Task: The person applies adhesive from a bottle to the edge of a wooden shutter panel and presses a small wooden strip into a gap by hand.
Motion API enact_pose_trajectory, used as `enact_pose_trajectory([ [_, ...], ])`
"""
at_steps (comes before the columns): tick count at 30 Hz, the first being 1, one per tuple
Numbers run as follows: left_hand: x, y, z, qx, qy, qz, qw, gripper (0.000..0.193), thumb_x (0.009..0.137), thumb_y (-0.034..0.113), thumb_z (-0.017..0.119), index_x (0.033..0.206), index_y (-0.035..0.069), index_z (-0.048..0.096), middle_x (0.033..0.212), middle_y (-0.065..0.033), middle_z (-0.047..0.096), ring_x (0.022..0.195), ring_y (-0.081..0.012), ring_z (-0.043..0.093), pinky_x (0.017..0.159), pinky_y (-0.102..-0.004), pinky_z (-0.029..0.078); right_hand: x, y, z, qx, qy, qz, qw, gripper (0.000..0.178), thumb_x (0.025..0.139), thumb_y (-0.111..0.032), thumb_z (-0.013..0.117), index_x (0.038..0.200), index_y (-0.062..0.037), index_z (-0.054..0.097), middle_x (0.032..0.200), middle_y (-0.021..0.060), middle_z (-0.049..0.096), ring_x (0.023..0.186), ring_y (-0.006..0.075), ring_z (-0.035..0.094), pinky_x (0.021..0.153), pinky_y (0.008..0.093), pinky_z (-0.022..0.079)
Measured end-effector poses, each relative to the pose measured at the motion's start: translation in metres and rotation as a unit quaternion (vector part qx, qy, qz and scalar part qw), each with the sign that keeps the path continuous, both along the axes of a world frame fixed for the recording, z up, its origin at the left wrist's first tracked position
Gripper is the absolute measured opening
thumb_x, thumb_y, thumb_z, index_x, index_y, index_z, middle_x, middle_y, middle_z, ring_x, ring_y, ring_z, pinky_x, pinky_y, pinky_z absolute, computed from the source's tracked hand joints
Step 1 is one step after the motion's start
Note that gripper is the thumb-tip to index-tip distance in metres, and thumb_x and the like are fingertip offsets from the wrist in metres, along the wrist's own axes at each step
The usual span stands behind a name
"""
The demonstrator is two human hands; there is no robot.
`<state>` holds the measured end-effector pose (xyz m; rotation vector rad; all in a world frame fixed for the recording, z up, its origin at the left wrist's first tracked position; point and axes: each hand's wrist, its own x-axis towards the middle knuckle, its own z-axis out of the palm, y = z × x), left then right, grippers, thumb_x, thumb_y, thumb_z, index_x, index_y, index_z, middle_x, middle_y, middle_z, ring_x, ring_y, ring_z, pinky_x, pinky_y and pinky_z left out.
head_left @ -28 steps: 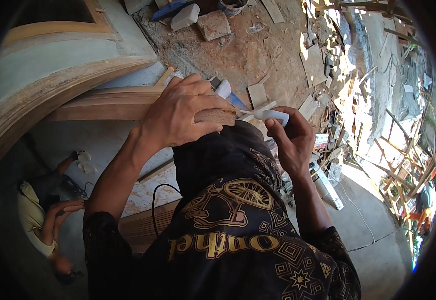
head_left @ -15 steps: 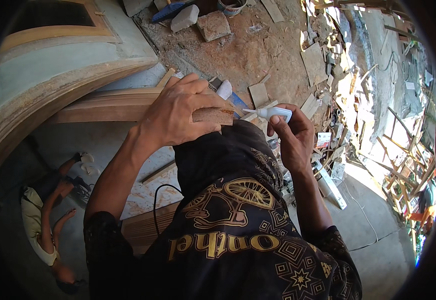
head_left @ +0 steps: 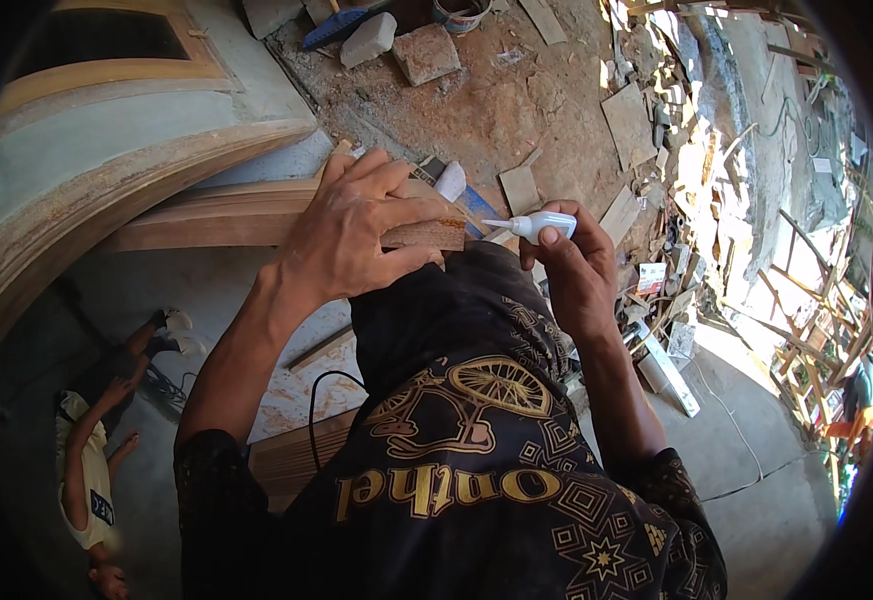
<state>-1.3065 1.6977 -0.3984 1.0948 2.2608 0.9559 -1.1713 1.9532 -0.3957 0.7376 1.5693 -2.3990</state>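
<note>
My left hand (head_left: 351, 225) grips a long brown wooden plank (head_left: 226, 217) near its right end, thumb below and fingers over the top. The plank's end shows a rough, orange-brown patch along its upper edge. In my right hand (head_left: 581, 260) a small white glue bottle (head_left: 544, 226) is pinched between thumb and fingers. Its thin pointed nozzle faces left, close to the plank's end; whether it touches the wood I cannot tell. A crumpled white piece (head_left: 450, 181) and a blue strip (head_left: 481, 206) lie just beyond the plank's end.
A curved wooden edge (head_left: 136, 180) runs along the left. Beyond lie concrete blocks (head_left: 426, 53), a bucket (head_left: 461, 14) and a blue dustpan (head_left: 334, 28) on bare dirt. Wood scraps (head_left: 631, 125) are strewn at right. Another person (head_left: 86, 470) is at lower left.
My right hand has brought the glue bottle slightly left, with its nozzle nearer the plank's end. My left hand keeps its hold. The other person has shifted downward in the picture.
</note>
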Motion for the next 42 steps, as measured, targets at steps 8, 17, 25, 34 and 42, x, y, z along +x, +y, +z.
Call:
enact_pose_trajectory([
  [8,-0.002,0.002,0.006,-0.022,-0.033,0.005,0.999,0.048,0.069,0.034,0.09,0.112,0.014,0.081,0.087,-0.0083,0.052,0.1,-0.03,0.055,0.095,-0.0426,0.038,-0.012,-0.019,-0.02,-0.041,0.052,0.073,0.995,0.026,0.106,-0.026,0.058,0.116,-0.0025,0.057,0.128,0.014,0.068,0.106,0.0133,0.06,0.095,0.0308,0.046],
  [17,-0.016,0.001,0.007,-0.029,-0.166,0.005,0.986,0.059,0.064,0.036,0.095,0.117,0.017,0.079,0.089,-0.0049,0.048,0.095,-0.0254,0.052,0.09,-0.0396,0.042,-0.024,-0.016,-0.025,-0.007,0.065,0.132,0.989,0.027,0.106,-0.028,0.058,0.117,-0.0038,0.057,0.122,0.0126,0.069,0.108,0.0149,0.06,0.096,0.0328,0.045],
  [25,-0.036,0.001,0.006,-0.08,-0.314,-0.001,0.946,0.068,0.061,0.04,0.096,0.121,0.015,0.077,0.091,-0.0022,0.049,0.091,-0.0215,0.051,0.084,-0.0353,0.043,-0.025,-0.012,-0.027,-0.004,0.053,0.145,0.988,0.033,0.104,-0.033,0.06,0.115,-0.0025,0.056,0.122,0.0172,0.068,0.113,0.0198,0.062,0.104,0.0362,0.044],
  [34,-0.035,-0.002,0.013,-0.047,-0.265,0.001,0.963,0.055,0.067,0.027,0.088,0.117,0.009,0.071,0.102,-0.0082,0.06,0.1,-0.0269,0.057,0.093,-0.0406,0.048,-0.028,-0.011,-0.028,-0.02,0.046,0.143,0.988,0.032,0.104,-0.032,0.06,0.115,-0.0017,0.057,0.119,0.0161,0.069,0.11,0.0181,0.062,0.101,0.0353,0.045],
  [42,-0.029,-0.003,0.002,-0.043,-0.237,-0.017,0.971,0.047,0.068,0.019,0.083,0.113,0.01,0.071,0.106,-0.0115,0.059,0.111,-0.0321,0.058,0.101,-0.0447,0.047,-0.028,-0.01,-0.031,-0.04,0.05,0.136,0.989,0.028,0.104,-0.028,0.06,0.114,-0.0015,0.058,0.118,0.0144,0.07,0.105,0.0158,0.062,0.095,0.0335,0.047],
])
